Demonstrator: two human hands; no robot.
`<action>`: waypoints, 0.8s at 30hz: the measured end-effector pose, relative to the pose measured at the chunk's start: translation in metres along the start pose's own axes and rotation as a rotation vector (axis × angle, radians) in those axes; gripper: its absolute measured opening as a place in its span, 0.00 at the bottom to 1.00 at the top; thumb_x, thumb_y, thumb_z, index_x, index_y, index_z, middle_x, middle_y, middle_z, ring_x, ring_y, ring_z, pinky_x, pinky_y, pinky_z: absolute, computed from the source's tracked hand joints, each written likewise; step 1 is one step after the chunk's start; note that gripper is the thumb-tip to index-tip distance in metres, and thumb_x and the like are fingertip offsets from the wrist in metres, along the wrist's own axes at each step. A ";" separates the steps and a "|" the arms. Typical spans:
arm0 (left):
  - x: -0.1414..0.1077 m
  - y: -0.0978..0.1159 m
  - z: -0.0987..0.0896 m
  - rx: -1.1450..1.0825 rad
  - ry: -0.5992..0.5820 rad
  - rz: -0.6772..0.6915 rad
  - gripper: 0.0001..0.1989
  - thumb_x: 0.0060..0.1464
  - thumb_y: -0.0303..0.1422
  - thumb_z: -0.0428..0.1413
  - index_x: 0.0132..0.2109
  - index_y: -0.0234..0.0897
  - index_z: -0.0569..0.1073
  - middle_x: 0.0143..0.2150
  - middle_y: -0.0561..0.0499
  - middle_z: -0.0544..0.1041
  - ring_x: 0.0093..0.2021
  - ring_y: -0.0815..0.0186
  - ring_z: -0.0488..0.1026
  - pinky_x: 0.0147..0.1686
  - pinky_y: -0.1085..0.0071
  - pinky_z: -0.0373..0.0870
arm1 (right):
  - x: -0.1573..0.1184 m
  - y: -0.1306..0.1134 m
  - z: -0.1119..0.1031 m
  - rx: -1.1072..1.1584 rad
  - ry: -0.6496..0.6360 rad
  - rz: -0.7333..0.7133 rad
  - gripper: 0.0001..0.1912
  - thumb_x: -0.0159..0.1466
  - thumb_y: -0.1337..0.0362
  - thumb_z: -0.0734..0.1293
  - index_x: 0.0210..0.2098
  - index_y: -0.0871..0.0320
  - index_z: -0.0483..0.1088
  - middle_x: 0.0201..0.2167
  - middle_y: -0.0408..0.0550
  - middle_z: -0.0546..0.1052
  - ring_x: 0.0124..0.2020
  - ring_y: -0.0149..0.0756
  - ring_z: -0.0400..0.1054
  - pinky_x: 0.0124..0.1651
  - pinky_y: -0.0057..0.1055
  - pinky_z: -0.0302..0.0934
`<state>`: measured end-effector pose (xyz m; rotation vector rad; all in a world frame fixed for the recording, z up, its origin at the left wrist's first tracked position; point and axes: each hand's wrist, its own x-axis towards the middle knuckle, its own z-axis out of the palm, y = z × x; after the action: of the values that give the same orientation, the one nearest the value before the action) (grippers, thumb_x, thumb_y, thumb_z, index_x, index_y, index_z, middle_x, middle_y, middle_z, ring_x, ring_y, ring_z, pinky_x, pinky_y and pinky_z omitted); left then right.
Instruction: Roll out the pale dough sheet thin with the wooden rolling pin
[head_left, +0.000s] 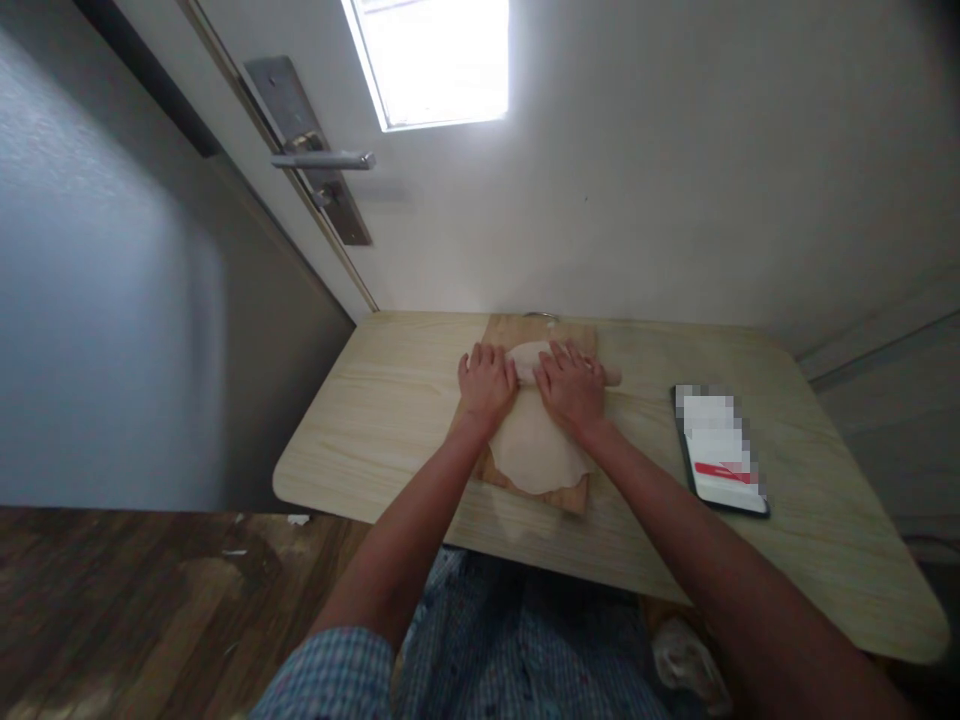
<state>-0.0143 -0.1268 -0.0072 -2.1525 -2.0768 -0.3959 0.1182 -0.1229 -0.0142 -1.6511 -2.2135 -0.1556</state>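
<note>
A flat sheet of pale dough (538, 450) lies on a wooden cutting board (514, 328). Across the far part of the dough runs a rolling pin (613, 377), mostly hidden under my hands, with its right end sticking out past the board. My left hand (487, 380) curls over the pin's left part, fingers pointing away from me. My right hand (571, 385) is closed over the right part in the same way. Some dough shows beyond the pin between the hands, and the near edge hangs close to the board's front.
The board rests on a light wooden table (375, 400). A phone (716, 450) with a lit screen lies to the right. Behind the table stands a white door with a metal handle (326, 160) and a bright window (442, 60). A grey panel (105, 300) fills the left.
</note>
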 end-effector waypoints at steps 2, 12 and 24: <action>0.005 0.001 0.002 0.005 0.003 -0.018 0.21 0.59 0.36 0.34 0.53 0.35 0.63 0.53 0.44 0.66 0.57 0.58 0.55 0.53 0.59 0.49 | 0.006 0.001 0.003 -0.003 -0.004 0.006 0.21 0.63 0.59 0.51 0.50 0.58 0.64 0.54 0.53 0.64 0.56 0.45 0.50 0.51 0.45 0.44; 0.040 0.002 0.015 -0.022 -0.022 -0.068 0.22 0.59 0.37 0.32 0.52 0.37 0.64 0.47 0.45 0.71 0.46 0.61 0.67 0.46 0.63 0.57 | 0.047 0.009 0.012 -0.050 -0.095 0.044 0.22 0.63 0.61 0.49 0.52 0.61 0.61 0.51 0.55 0.66 0.53 0.46 0.54 0.51 0.43 0.44; 0.073 0.004 0.021 -0.057 -0.078 -0.144 0.23 0.60 0.38 0.29 0.48 0.38 0.66 0.48 0.44 0.69 0.46 0.59 0.66 0.41 0.64 0.60 | 0.081 0.011 0.014 -0.058 -0.185 0.136 0.20 0.62 0.62 0.49 0.42 0.61 0.67 0.40 0.56 0.72 0.43 0.44 0.63 0.43 0.40 0.52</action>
<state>-0.0069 -0.0512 -0.0073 -2.0874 -2.2991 -0.3967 0.1057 -0.0420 0.0005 -1.9107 -2.2368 -0.0314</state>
